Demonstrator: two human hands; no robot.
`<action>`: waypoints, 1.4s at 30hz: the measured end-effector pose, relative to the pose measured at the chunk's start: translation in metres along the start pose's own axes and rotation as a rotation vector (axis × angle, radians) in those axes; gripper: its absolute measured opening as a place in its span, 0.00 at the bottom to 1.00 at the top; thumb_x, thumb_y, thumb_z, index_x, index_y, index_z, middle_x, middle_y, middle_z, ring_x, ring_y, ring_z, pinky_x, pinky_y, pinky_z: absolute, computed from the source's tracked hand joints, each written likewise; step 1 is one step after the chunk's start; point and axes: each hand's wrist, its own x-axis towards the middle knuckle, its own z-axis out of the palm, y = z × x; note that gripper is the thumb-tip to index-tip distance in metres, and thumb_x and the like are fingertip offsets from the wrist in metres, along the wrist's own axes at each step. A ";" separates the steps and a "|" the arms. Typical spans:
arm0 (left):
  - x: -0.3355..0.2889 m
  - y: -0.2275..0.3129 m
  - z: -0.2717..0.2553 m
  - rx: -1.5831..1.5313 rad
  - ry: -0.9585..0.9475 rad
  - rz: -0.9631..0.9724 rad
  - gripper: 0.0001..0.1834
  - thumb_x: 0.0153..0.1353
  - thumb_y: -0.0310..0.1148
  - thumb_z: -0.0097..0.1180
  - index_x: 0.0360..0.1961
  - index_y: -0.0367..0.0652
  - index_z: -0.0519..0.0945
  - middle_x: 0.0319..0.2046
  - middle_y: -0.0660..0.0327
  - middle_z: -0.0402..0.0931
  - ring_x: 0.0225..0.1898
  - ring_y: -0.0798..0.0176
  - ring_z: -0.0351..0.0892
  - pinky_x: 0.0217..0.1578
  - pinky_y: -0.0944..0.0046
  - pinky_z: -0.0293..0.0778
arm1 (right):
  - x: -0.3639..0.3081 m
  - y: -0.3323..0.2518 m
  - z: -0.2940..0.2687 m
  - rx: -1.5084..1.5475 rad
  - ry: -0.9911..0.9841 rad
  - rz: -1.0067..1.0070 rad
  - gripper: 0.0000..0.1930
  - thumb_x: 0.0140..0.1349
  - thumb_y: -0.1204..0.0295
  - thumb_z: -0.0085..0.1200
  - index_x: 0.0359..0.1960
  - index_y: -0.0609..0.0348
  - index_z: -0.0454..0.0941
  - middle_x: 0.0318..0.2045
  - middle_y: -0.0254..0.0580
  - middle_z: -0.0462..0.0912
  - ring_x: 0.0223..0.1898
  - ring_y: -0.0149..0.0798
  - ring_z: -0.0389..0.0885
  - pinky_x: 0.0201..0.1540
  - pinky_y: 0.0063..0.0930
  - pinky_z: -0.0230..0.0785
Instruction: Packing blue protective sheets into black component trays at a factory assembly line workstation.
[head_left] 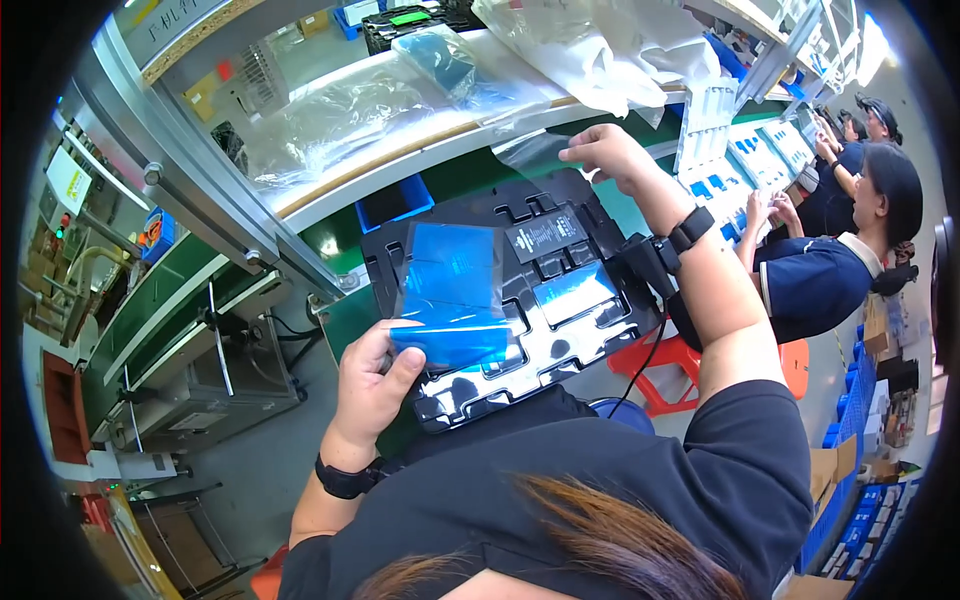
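Note:
My left hand (375,385) is closed on the near edge of a blue film sheet (452,275) with clear margins, thumb on top. The sheet lies over the left part of a black moulded plastic tray (455,408). Up and to the right, my right hand (612,158) pinches a thin clear plastic film (532,152) at its right edge, above the tray's far side. In the tray's recesses sit a flat black pack (546,237) with white print and a shiny blue-faced flat piece (575,290).
Clear plastic bags (330,130) and white bags (590,60) cover the shelf beyond the tray. A blue bin (398,203) sits under its edge. A metal post (190,150) rises at the left. At the right a co-worker (825,270) sits by a red stool (660,375).

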 end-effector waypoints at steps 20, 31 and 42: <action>0.001 -0.002 0.003 -0.020 0.025 0.001 0.17 0.62 0.40 0.50 0.38 0.32 0.73 0.29 0.59 0.77 0.30 0.70 0.77 0.33 0.72 0.71 | -0.046 -0.047 -0.037 0.489 -0.359 -0.204 0.23 0.58 0.80 0.43 0.57 0.62 0.60 0.38 0.52 0.79 0.28 0.39 0.82 0.26 0.24 0.77; 0.000 -0.002 0.006 -0.033 0.028 0.025 0.15 0.63 0.38 0.48 0.37 0.33 0.72 0.31 0.58 0.77 0.32 0.66 0.79 0.35 0.69 0.74 | -0.072 -0.057 -0.024 0.362 -0.233 -0.348 0.29 0.58 0.74 0.50 0.62 0.55 0.55 0.37 0.50 0.80 0.25 0.36 0.81 0.24 0.21 0.74; -0.003 0.002 0.002 0.008 0.001 0.034 0.29 0.56 0.53 0.54 0.42 0.34 0.73 0.34 0.60 0.75 0.35 0.70 0.74 0.37 0.72 0.69 | -0.069 -0.042 -0.015 0.253 -0.179 -0.333 0.23 0.58 0.65 0.50 0.55 0.61 0.67 0.46 0.44 0.76 0.38 0.34 0.80 0.33 0.22 0.71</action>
